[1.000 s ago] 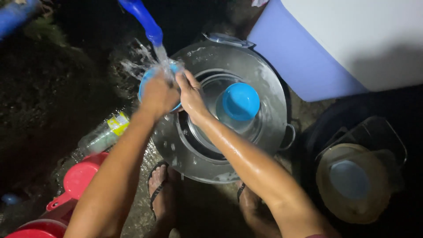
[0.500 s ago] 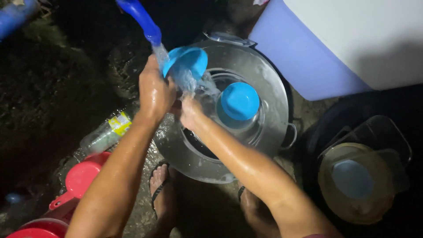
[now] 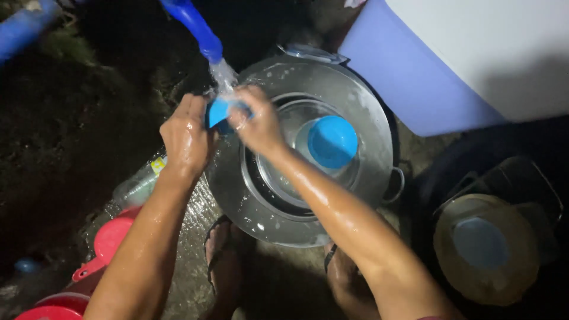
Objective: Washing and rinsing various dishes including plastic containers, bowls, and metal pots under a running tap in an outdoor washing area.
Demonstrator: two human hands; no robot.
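Both my hands hold a small blue bowl under water pouring from a blue pipe. My left hand grips the bowl from the left side. My right hand closes over its right rim, wet and partly covering it. Just to the right sits a big round steel basin with a smaller steel bowl nested inside. A second blue bowl lies in that inner bowl.
A lilac and white tub stands at the upper right. A dark bin with a tan lid is at the lower right. A clear plastic bottle and red plastic scoops lie at the lower left. My sandalled feet are below the basin.
The blue bowl was lifted and tipped with its opening showing, then brought back down under the stream; both hands are now closed around it, to the left of the basin's middle.
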